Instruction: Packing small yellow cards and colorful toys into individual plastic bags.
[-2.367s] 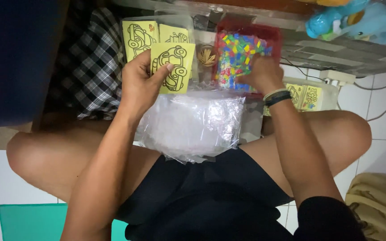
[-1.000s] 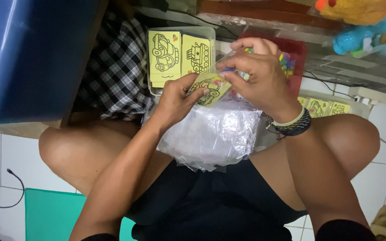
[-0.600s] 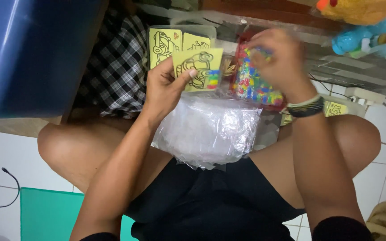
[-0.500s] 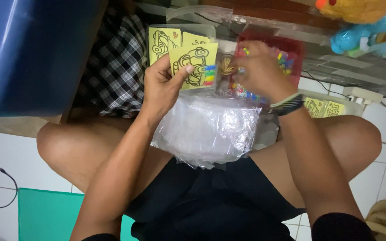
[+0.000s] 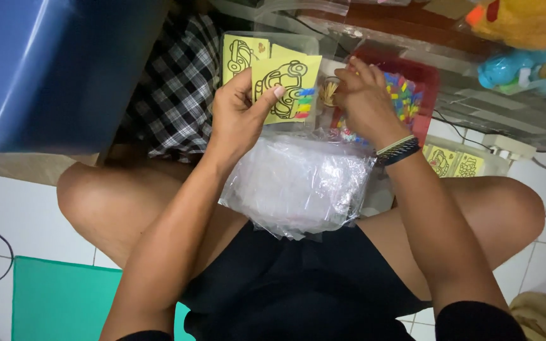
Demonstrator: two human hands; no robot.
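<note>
At the far left stands a large blue bin point(image 5: 58, 69), and just beside it a black-and-white checked cloth point(image 5: 175, 95) hangs down toward the person's knee.

Next comes the left hand point(image 5: 238, 120), raised above the lap. Its grip is clamped on a yellow card point(image 5: 289, 88) printed with a black outline of a car: the thumb lies across the printed face and the fingers go behind, apparently so that the picture stays turned toward the person and can be read. The card is held nearly upright with a slight tilt. Its long axis runs roughly left to right, its top edge points away from the body, and a small set of coloured pieces sits at its lower right corner. A second yellow card point(image 5: 241, 57) stands just behind it, in a clear box.

Below the hands, a stack of clear plastic bags point(image 5: 298, 183) rests on the lap, close for either hand.

Further right, the right hand point(image 5: 364, 101) reaches down into a red tray point(image 5: 428, 82) of small multicoloured pieces. Its fingertips are drawn together among them, though whether they pinch anything cannot be told. More yellow cards point(image 5: 453, 163) lie beyond the wrist, near the right knee.
</note>
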